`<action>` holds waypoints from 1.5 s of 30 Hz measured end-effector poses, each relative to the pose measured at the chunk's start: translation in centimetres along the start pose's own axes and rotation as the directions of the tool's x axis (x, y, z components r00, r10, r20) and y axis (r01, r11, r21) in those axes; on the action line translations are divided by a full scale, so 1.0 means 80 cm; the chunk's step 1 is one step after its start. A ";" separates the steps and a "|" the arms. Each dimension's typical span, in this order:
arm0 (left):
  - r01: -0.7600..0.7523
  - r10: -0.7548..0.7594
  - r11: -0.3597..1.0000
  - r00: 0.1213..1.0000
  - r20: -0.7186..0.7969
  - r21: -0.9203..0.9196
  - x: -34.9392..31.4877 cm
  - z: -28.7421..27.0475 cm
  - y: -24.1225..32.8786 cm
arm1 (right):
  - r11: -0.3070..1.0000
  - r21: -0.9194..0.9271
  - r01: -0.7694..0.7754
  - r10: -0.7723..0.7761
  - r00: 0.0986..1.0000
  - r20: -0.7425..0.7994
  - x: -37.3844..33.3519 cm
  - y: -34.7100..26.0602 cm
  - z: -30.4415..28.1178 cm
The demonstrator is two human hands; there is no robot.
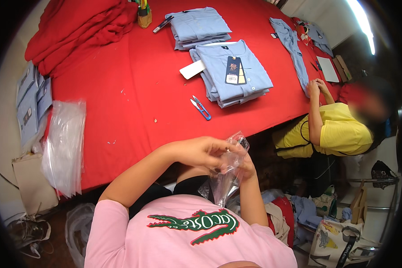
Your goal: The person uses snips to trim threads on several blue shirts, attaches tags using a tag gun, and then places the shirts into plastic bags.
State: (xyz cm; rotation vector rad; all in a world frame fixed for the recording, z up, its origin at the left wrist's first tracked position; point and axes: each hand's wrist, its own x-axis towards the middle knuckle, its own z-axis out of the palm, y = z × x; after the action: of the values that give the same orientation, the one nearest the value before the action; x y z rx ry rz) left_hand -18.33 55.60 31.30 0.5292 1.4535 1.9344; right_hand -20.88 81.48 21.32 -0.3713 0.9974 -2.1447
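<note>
Above my lap, at the table's near edge, a crumpled clear plastic bag (224, 185) hangs between my two hands. My left hand (204, 151) is closed on its upper part, fingers curled. My right hand (247, 167) grips the same bag from the other side, partly hidden behind the plastic. A small dark patch shows at the bag's top; I cannot tell what it is. Beyond my hands lie blue-handled thread snips (202, 110). Behind them sits a stack of folded light-blue shirts (252, 73) with a dark hang tag (233, 71) on top.
A second stack of blue shirts (198, 24) lies farther back on the red-covered table (134, 116). Bunched red cloth (78, 31) fills the far left. Flat clear bags (64, 143) hang over the left edge. At right, a person in yellow (341, 127) handles a blue garment (292, 47).
</note>
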 end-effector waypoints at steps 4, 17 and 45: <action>-0.035 0.369 0.656 0.886 -0.281 0.754 0.087 -0.040 0.011 | 0.987 0.033 0.158 -0.151 0.974 -0.167 -0.011 -0.016 -0.042; 0.479 0.555 -0.229 0.780 -0.291 0.847 0.232 -0.137 0.003 | 0.951 0.168 0.259 -0.178 0.905 -0.386 -0.062 -0.015 -0.065; 0.511 0.525 0.586 0.351 -0.775 0.629 -0.330 0.061 -0.104 | 0.867 -0.478 0.140 -0.019 0.968 0.249 0.103 0.006 0.100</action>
State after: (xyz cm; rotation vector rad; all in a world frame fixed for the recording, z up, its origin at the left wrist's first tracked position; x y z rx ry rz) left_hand 5.64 41.71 26.55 -0.4688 3.2276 1.3247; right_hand -22.13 70.99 25.85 -0.9082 1.4019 -1.8334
